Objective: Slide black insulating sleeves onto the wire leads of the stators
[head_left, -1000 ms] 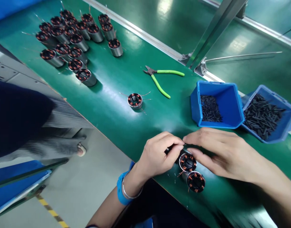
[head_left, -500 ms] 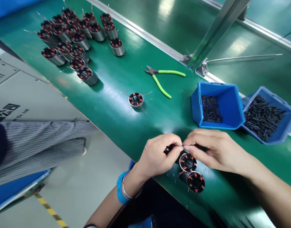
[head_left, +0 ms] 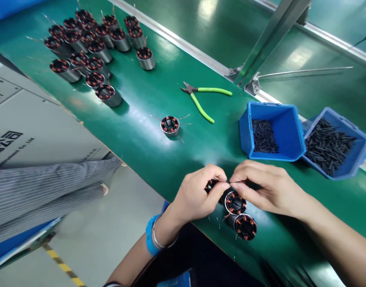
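My left hand (head_left: 197, 195) is closed in a pinch, with thumb and forefinger on a thin wire lead that is barely visible. Right beside it, my right hand (head_left: 263, 186) pinches at the same spot, its fingertips almost touching the left ones. Behind the left fingers a motor stator (head_left: 210, 185) with copper windings is partly hidden. Just below the fingertips stands a second stator (head_left: 235, 202), and nearer to me a third stator (head_left: 245, 227) touches it. Short wire ends stick out from these stators.
A lone stator (head_left: 170, 126) with spread leads stands mid-table, near green-handled cutters (head_left: 197, 97) lying open. Blue bins (head_left: 290, 131) of short black tubes stand at the right. Many stators (head_left: 108, 95) cluster far left. A person's striped trouser leg (head_left: 51, 179) is beside the table.
My fingertips stay together at the same place; the left forefinger has lifted slightly off the thumb side. The whole view has shifted a little.
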Demonstrator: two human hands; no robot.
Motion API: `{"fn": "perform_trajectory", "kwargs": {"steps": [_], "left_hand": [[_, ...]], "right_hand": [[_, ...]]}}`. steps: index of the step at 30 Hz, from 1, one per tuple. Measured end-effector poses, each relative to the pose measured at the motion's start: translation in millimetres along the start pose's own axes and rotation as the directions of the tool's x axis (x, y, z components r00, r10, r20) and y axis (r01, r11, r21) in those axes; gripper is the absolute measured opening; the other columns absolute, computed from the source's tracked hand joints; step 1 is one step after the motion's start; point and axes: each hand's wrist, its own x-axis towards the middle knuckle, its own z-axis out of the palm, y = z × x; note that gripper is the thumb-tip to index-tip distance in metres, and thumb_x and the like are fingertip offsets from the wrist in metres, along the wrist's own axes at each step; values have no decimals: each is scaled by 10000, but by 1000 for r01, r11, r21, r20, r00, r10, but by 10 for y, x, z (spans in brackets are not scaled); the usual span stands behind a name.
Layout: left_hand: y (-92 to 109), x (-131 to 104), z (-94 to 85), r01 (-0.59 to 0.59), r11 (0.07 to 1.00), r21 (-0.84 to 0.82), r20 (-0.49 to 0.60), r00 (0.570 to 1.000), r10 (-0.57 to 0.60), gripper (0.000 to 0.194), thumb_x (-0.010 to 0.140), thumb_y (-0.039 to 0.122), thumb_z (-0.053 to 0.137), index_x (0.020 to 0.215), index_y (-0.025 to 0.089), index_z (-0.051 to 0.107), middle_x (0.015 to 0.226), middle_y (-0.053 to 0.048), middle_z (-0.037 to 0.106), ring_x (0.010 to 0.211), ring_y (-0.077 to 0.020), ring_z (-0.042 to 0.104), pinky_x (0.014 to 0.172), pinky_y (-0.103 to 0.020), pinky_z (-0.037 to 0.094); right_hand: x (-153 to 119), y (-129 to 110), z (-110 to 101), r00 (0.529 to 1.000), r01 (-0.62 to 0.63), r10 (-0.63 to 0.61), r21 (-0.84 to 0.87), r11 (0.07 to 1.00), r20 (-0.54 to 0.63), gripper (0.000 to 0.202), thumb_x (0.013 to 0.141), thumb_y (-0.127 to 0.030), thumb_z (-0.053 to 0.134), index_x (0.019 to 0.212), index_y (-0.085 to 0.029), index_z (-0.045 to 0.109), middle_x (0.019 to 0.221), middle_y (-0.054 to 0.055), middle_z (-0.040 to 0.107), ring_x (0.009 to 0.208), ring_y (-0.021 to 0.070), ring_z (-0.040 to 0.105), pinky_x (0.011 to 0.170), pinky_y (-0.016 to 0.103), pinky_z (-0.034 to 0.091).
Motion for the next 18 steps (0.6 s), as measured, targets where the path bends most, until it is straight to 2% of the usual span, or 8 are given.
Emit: {"fn": "perform_trajectory", "kwargs": {"steps": [5, 10, 14, 18], "left_hand": [[-6, 4, -8, 10, 1000, -28, 8, 1000, -10, 77, 868, 136, 644, 877, 198, 598, 796, 37, 683, 708, -95, 647, 676, -194, 487], [-11, -9, -7, 69, 997, -44, 32, 997, -68, 95, 870, 141, 651, 903, 206, 592, 820, 35, 698, 774, -114, 677, 710, -207, 498], [-12, -13, -8, 76, 995, -60, 36, 997, -74, 112, 868, 135, 648, 931, 208, 590, 851, 28, 712, 789, -117, 686, 728, -214, 504], [0, -11, -13, 81, 996, -34, 34, 996, -80, 98, 871, 149, 651, 920, 206, 588, 832, 34, 706, 756, -106, 674, 712, -208, 495]], "right_hand": [[-28, 45, 108, 999, -36, 37, 28, 999, -24, 38, 918, -131, 599, 912, -166, 612, 766, 25, 639, 641, 95, 588, 572, 208, 473], [-77, 50, 95, 998, -47, 50, 69, 997, -44, 107, 923, -127, 613, 1016, -173, 639, 833, 32, 664, 687, 94, 614, 612, 207, 503], [-88, 46, 17, 996, 9, -6, 39, 999, -85, 210, 899, -95, 639, 1100, -155, 626, 897, 58, 658, 759, 114, 627, 676, 231, 531], [-80, 39, -20, 995, 95, -96, -50, 994, -13, 139, 931, -94, 590, 1053, -150, 626, 947, 91, 665, 892, 151, 633, 762, 257, 538]]}}
